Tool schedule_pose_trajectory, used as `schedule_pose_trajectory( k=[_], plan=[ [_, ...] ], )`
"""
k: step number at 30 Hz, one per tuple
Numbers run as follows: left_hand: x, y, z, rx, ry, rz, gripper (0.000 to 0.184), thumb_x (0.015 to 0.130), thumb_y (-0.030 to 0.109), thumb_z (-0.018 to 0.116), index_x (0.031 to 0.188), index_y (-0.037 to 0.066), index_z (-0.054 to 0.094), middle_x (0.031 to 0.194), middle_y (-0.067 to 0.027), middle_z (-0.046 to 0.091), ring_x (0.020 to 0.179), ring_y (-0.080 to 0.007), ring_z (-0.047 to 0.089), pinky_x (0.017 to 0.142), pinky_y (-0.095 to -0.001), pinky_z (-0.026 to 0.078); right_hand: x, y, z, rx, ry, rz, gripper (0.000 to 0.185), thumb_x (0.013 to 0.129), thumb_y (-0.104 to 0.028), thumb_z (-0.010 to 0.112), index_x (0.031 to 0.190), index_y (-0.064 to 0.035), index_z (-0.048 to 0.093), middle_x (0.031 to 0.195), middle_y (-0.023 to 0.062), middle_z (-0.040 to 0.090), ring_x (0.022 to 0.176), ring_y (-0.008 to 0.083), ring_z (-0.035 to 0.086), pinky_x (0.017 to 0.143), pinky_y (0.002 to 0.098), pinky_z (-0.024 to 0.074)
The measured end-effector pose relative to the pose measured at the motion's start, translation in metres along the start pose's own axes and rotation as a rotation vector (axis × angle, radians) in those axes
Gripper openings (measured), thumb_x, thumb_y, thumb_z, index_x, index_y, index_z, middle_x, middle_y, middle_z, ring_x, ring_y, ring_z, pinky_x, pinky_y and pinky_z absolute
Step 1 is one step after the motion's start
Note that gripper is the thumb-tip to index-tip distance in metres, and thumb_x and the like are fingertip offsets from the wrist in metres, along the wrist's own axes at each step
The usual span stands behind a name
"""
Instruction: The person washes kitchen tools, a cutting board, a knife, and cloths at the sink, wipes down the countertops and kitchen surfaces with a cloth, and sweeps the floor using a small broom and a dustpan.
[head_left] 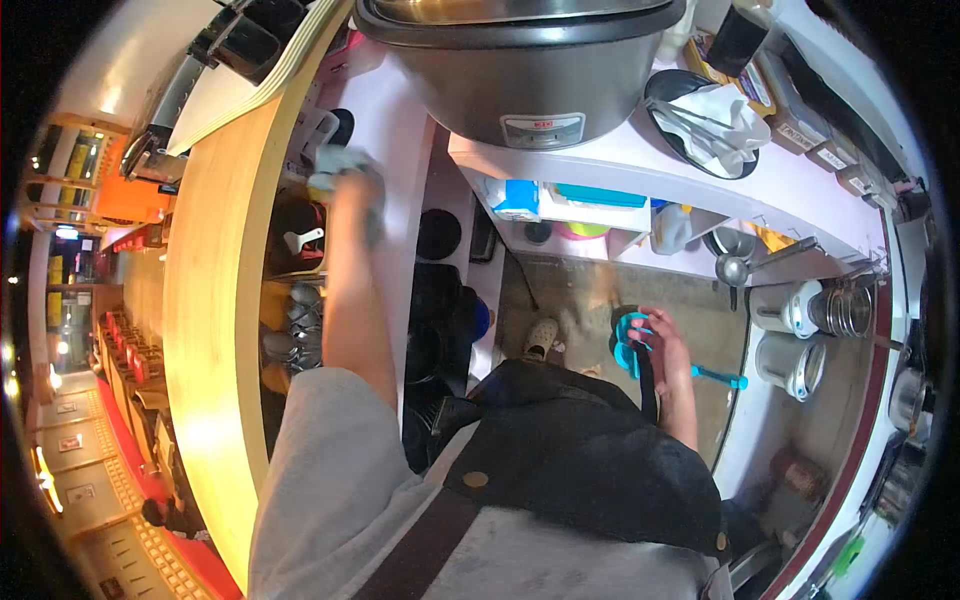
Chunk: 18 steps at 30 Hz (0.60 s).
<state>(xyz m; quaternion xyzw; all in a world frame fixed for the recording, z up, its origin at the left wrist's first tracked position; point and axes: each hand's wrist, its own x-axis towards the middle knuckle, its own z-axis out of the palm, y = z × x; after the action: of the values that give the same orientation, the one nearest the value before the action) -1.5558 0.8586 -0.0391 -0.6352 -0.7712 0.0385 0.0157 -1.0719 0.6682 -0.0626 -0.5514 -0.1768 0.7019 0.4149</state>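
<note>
My left hand (352,185), blurred by motion, is on a grey cloth (345,162) on the pale counter (398,150) at the left. It looks closed on the cloth, though the fingers are smeared. Lower right, in front of the dark apron, my right hand (665,350) has its fingers curled at a teal plastic tool (627,350) with a loop-like part. A teal rod end (720,378) shows on the other side of that hand. The tool's exact kind is unclear. A black strap hangs beside the palm.
A large grey rice cooker (530,85) stands on the counter ahead. Right of it, a black tray (745,165) holds crumpled white paper and tongs. Ladles (732,270) hang by the right shelves. A wooden ledge (215,330) runs along the left, above shelves of stored items.
</note>
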Motion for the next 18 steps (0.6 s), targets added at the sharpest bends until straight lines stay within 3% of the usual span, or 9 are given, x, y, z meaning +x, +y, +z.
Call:
schedule_pose_trajectory(
  k=[1, 2, 5, 8, 10, 11, 13, 16, 18],
  plan=[
    [0.000, -0.002, 0.052, 0.357, 0.164, 0.187, 0.032, 0.074, 0.018, 0.053, 0.101, 0.002, 0.059, 0.086, -0.0195, 0.062, 0.086, -0.0313, 0.059, 0.073, -0.0423, 0.047, -0.002, 0.000, 0.007, 0.021, 0.008, -0.009, 0.026, 0.086, -0.019, 0.049, 0.106, -0.0036, 0.051, 0.085, 0.0045, 0.056, 0.075, 0.0150, 0.055, 0.071, 0.0285, 0.0442],
    [-0.007, 0.035, 0.067, -0.105, -0.036, -0.182, 0.044, 0.072, 0.020, 0.055, 0.108, -0.004, 0.054, 0.098, -0.0252, 0.060, 0.101, -0.0363, 0.056, 0.085, -0.0444, 0.044, -0.002, 0.000, 0.012, 0.047, 0.020, -0.019, 0.023, 0.086, -0.017, 0.049, 0.104, -0.0030, 0.052, 0.082, 0.0040, 0.056, 0.072, 0.0140, 0.056, 0.068, 0.0275, 0.0442],
    [-0.077, 0.118, -0.092, -0.605, -0.821, 0.361, 0.044, 0.064, 0.019, 0.059, 0.105, 0.004, 0.059, 0.104, -0.0187, 0.060, 0.095, -0.0299, 0.056, 0.086, -0.0342, 0.042, 0.001, 0.002, 0.013, 0.094, 0.035, -0.027, 0.024, 0.086, -0.017, 0.049, 0.105, -0.0021, 0.051, 0.083, 0.0046, 0.056, 0.073, 0.0145, 0.056, 0.071, 0.0277, 0.0442],
    [-0.023, 0.066, -0.049, -0.600, -0.586, 0.381, 0.039, 0.066, 0.018, 0.060, 0.103, 0.004, 0.061, 0.096, -0.0140, 0.064, 0.086, -0.0246, 0.060, 0.079, -0.0325, 0.046, 0.006, 0.002, 0.008, 0.033, 0.066, -0.043, 0.024, 0.086, -0.018, 0.049, 0.104, -0.0018, 0.052, 0.084, 0.0053, 0.056, 0.075, 0.0157, 0.056, 0.072, 0.0276, 0.0439],
    [0.019, 0.041, -0.092, -0.416, -0.304, 0.216, 0.041, 0.067, 0.016, 0.057, 0.105, 0.002, 0.059, 0.086, -0.0181, 0.064, 0.081, -0.0293, 0.063, 0.073, -0.0366, 0.050, 0.008, 0.000, 0.005, -0.002, 0.087, -0.074, 0.024, 0.086, -0.018, 0.049, 0.104, -0.0018, 0.052, 0.084, 0.0055, 0.056, 0.076, 0.0160, 0.055, 0.073, 0.0276, 0.0437],
    [0.042, 0.032, -0.102, -0.570, -0.145, -0.038, 0.040, 0.068, 0.014, 0.056, 0.106, 0.003, 0.059, 0.088, -0.0196, 0.064, 0.084, -0.0288, 0.063, 0.074, -0.0371, 0.050, 0.009, 0.000, 0.002, -0.009, 0.098, -0.090, 0.024, 0.086, -0.018, 0.049, 0.103, -0.0017, 0.053, 0.084, 0.0057, 0.056, 0.076, 0.0162, 0.055, 0.073, 0.0277, 0.0437],
    [0.109, 0.005, -0.090, -0.737, 0.027, -0.122, 0.040, 0.067, 0.012, 0.059, 0.106, 0.003, 0.059, 0.091, -0.0197, 0.064, 0.087, -0.0288, 0.063, 0.073, -0.0392, 0.050, 0.011, -0.001, -0.002, -0.027, 0.135, -0.092, 0.024, 0.085, -0.018, 0.049, 0.103, -0.0017, 0.053, 0.085, 0.0059, 0.056, 0.076, 0.0165, 0.055, 0.073, 0.0280, 0.0434],
    [0.183, -0.008, -0.018, -0.565, 0.305, 0.065, 0.038, 0.066, 0.012, 0.062, 0.103, 0.003, 0.061, 0.096, -0.0204, 0.063, 0.088, -0.0306, 0.062, 0.075, -0.0410, 0.049, 0.009, -0.005, 0.002, -0.045, 0.201, -0.047, 0.025, 0.085, -0.018, 0.049, 0.103, -0.0016, 0.053, 0.086, 0.0070, 0.057, 0.076, 0.0172, 0.055, 0.074, 0.0292, 0.0428],
    [0.200, 0.009, 0.049, -0.385, 0.092, -0.061, 0.038, 0.065, 0.012, 0.062, 0.102, 0.002, 0.061, 0.098, -0.0206, 0.062, 0.091, -0.0331, 0.060, 0.078, -0.0410, 0.048, 0.009, -0.006, 0.005, -0.044, 0.211, -0.057, 0.025, 0.085, -0.018, 0.049, 0.103, -0.0018, 0.053, 0.085, 0.0068, 0.057, 0.076, 0.0172, 0.055, 0.074, 0.0289, 0.0428]
  ],
)
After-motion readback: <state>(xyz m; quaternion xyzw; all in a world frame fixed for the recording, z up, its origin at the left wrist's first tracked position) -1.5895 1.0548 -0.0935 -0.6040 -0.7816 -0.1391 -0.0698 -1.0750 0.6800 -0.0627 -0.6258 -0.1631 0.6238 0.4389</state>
